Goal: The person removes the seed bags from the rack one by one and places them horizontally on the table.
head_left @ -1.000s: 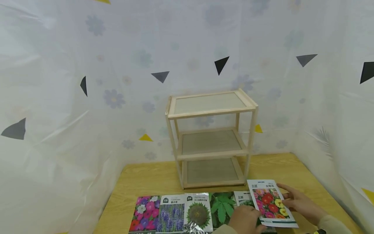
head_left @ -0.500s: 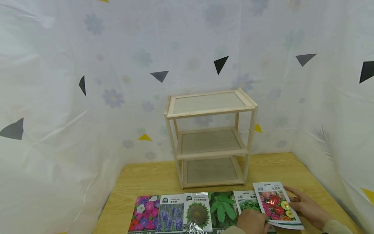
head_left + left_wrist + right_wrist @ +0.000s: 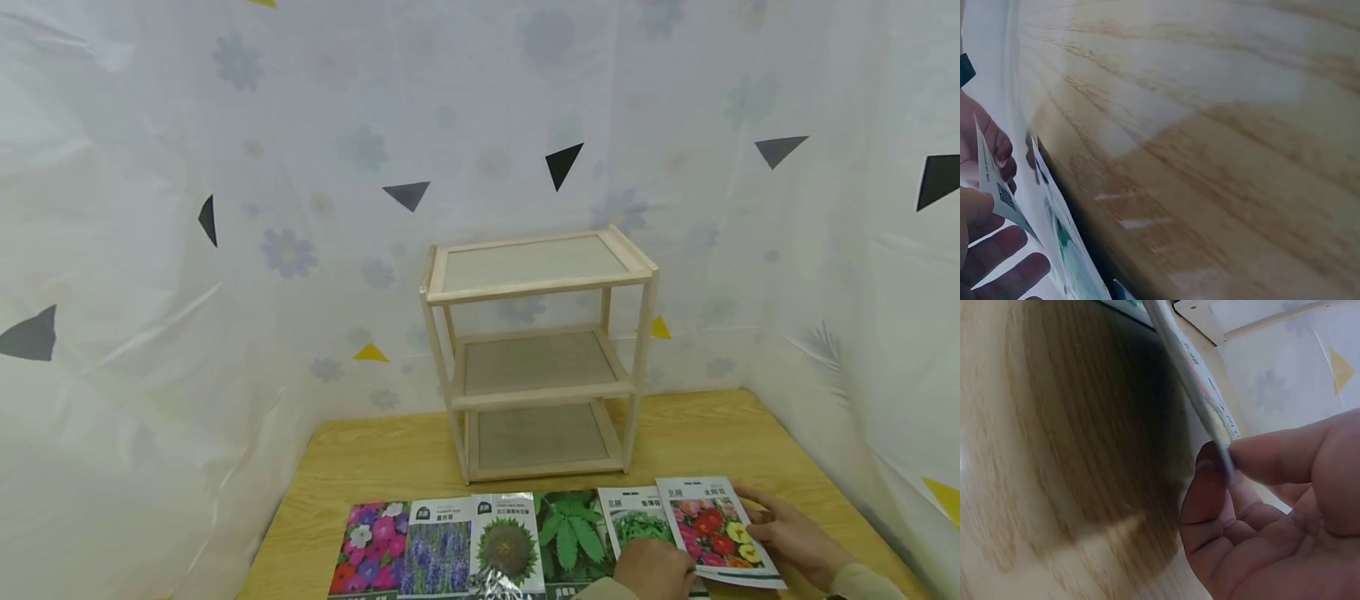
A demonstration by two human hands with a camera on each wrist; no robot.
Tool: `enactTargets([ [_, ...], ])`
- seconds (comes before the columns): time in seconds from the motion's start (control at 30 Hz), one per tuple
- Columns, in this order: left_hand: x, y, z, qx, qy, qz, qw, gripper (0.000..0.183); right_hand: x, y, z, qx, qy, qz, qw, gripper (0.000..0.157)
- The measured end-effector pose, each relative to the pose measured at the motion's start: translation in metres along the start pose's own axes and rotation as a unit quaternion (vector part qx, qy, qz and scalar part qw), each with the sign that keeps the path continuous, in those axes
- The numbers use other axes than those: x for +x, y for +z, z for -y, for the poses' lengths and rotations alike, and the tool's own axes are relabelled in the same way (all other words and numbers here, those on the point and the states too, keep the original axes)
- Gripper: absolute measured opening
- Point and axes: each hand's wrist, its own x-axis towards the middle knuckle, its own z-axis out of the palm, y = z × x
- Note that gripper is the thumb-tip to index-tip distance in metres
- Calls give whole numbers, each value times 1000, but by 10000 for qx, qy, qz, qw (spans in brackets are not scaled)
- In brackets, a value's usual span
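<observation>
A seed packet (image 3: 712, 529) with red, pink and yellow flowers lies at the right end of a row, tilted up off the table. My right hand (image 3: 795, 537) pinches its right edge between thumb and fingers, as the right wrist view shows of the hand (image 3: 1272, 512). My left hand (image 3: 654, 571) pinches its lower left corner; in the left wrist view, the left thumb (image 3: 975, 209) lies against the packet's back (image 3: 1000, 187). Beside it, a seed packet with green leaves (image 3: 641, 527) is partly covered by the left hand.
Several more seed packets line up leftward: a five-fingered leaf one (image 3: 570, 537), a sunflower one (image 3: 507, 546), a purple flower one (image 3: 437, 554) and a mixed bloom one (image 3: 371, 550). Behind them a three-tier wooden rack (image 3: 540, 392) stands on the wooden table (image 3: 360, 458).
Both hands have moved the flower packet to the right and slightly nearer, uncovering more of the green-leaf packet beside it. The other packets and the rack stay put.
</observation>
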Motion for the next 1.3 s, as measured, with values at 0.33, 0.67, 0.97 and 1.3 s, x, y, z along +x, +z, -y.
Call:
enactTargets([
  [0.33,8,-2,-7,326,187,104,9992,15,7,1,-3,-1404,300,-1107,9834,64],
  [0.67,20,2,-19,824,445,641,9935,8,7,2,4,-2627,474,-1081,9576,61],
  [0.97,24,15,-23,470,600,1560,9848,21,10,9,4,-3844,258,-1066,9166,75],
  [1.3,19,22,-19,513,673,1881,9785,29,13,15,5,-3977,608,-1287,9064,86],
])
